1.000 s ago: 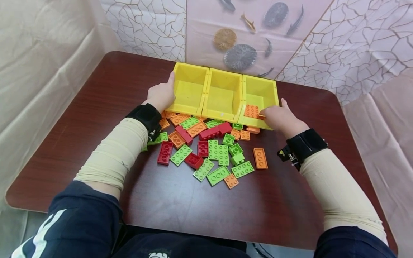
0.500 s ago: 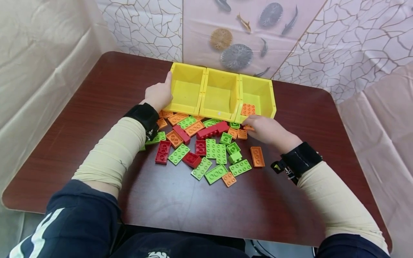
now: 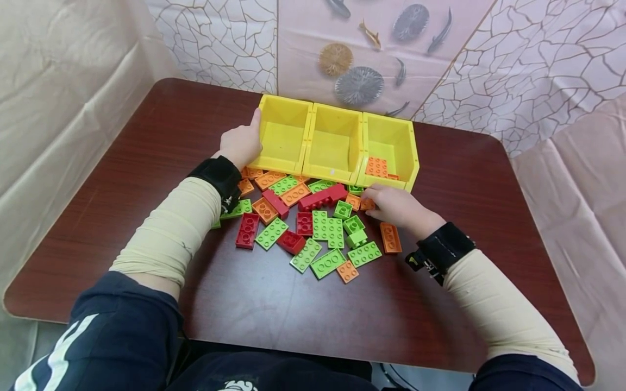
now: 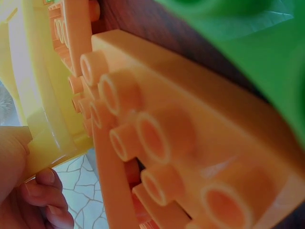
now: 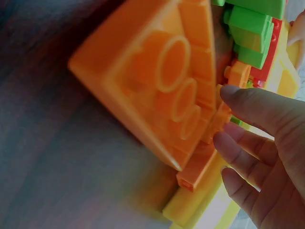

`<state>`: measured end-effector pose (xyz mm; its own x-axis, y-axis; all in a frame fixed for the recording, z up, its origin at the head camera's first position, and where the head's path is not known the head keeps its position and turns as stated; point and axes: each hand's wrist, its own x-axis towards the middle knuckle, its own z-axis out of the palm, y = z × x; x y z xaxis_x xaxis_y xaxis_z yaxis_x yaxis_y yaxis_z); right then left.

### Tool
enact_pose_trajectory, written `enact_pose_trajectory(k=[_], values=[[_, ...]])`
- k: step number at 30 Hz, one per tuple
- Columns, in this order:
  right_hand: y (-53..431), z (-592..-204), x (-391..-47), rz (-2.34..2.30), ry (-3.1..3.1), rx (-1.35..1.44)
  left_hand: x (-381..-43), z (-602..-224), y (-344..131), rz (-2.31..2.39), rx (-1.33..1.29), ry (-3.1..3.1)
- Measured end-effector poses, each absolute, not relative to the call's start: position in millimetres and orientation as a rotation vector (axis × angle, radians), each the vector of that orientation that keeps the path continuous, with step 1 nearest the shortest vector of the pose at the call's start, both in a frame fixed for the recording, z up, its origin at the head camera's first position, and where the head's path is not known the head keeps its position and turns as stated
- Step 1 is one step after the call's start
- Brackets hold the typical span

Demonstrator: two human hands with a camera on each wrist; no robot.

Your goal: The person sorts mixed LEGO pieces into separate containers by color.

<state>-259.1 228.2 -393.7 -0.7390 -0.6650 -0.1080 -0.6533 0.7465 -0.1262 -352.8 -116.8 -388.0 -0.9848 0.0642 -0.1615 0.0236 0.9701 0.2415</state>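
My left hand (image 3: 240, 144) grips the left end of a yellow three-compartment bin (image 3: 309, 136); in the left wrist view its thumb and curled fingers (image 4: 47, 191) close round the bin's rim. My right hand (image 3: 398, 209) reaches down just in front of the right compartment. Its thumb and fingertips stand apart on either side of a small orange toy brick (image 3: 367, 203), also between them in the right wrist view. A flat orange brick (image 3: 376, 166) and a second orange piece (image 3: 393, 177) lie in the right compartment. My right hand hides another orange brick (image 5: 198, 167) by the bin.
Several green, red and orange bricks lie spread on the dark wooden table (image 3: 254, 304) in front of the bin. An upturned orange brick (image 3: 390, 238) lies close below my right hand. A patterned cloth (image 3: 332, 21) hangs behind the table.
My right hand has let go of an orange piece in the right compartment. It has moved out over the front rim, down and left to the small orange brick. My left hand stays on the bin.
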Motion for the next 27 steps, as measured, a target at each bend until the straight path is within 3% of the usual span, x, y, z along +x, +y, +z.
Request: enact_pose_trajectory(k=[9,27], values=[[231,-395,-257,-0.101,2.834,-1.003,-354,-389,-116,0.326,0.059,2.961],[261,-362,-262,-0.087,2.973,-0.824,-354,-391,-116,0.336,0.062,2.971]])
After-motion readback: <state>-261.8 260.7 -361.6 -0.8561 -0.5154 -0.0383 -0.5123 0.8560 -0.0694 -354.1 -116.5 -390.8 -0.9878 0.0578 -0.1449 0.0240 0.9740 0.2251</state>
